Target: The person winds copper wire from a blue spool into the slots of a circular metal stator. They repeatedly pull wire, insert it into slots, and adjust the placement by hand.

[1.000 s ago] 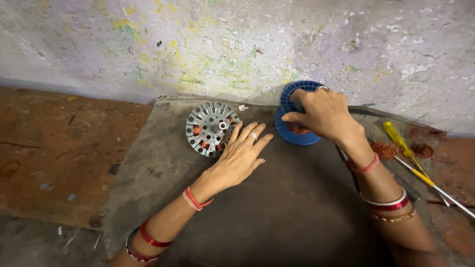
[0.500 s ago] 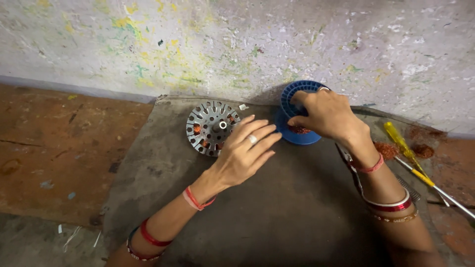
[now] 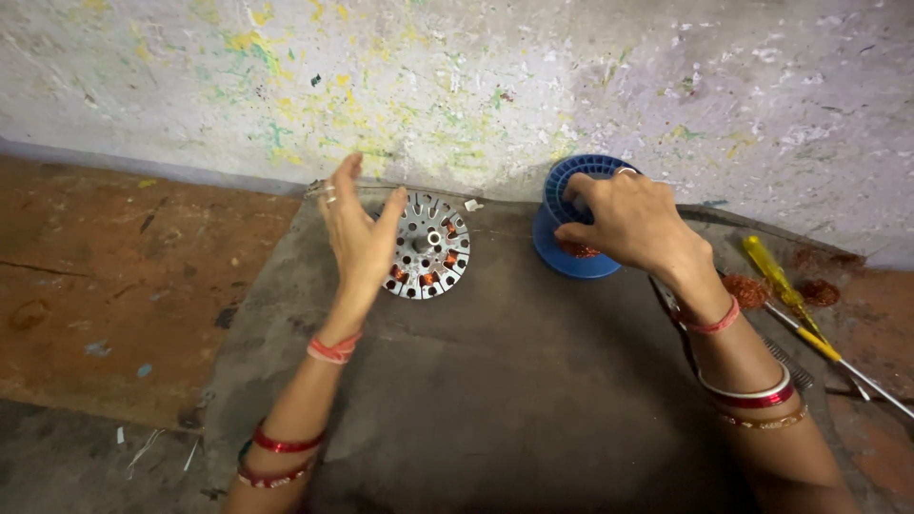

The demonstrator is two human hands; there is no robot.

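Note:
My left hand [image 3: 357, 233] is raised on edge above the grey mat [image 3: 495, 381], fingers apart and holding nothing, just left of a round metal motor stator [image 3: 430, 249] with copper windings in its slots. My right hand [image 3: 628, 219] grips a blue plastic spool [image 3: 576, 214] of copper wire that stands on the mat near the wall. The fingers cover much of the spool's front, and reddish wire shows under them.
A yellow-handled screwdriver [image 3: 795, 300] and thin metal rods lie at the right, with tangles of copper wire [image 3: 747, 290] beside them. A speckled wall [image 3: 476, 86] runs behind. Brown floor [image 3: 124, 276] lies left of the mat.
My left hand lifted off the mat beside the stator and swung left and up, turning onto its edge. My right hand stayed on the blue spool.

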